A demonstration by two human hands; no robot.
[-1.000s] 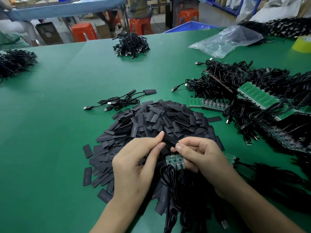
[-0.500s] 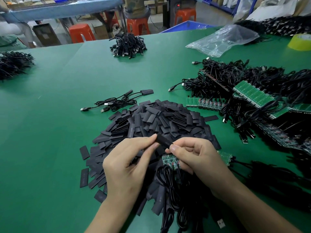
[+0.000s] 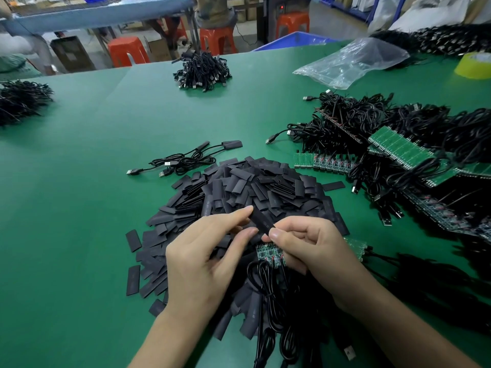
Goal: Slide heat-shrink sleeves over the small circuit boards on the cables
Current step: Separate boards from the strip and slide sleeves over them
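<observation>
A green bench fills the workshop view. On its right side lies a sprawling tangle of black cables with USB plugs, threaded through with strips of green circuit boards. At near centre sits a heap of sleeves, flat matt-black rectangles too many to count, with strays scattered off its left edge. A crumpled clear plastic bag lies at far right. Two smaller cable bundles stand apart, one at far centre and one at the left edge. Three orange stools stand beyond the bench.

Over the near side of the heap, the left hand and the right hand share one heat-shrink sleeve, a short black tube with faint print, held tilted in the air between them. The left hand pinches its far end between thumb and forefinger, with the other fingers loosely bent. The right hand pinches its near end, with the remaining fingers curled in. A small green circuit board with a black lead shows just under those fingers; whether they grip it cannot be told. Just beyond the heap lie loose cables with two ends already sleeved.
</observation>
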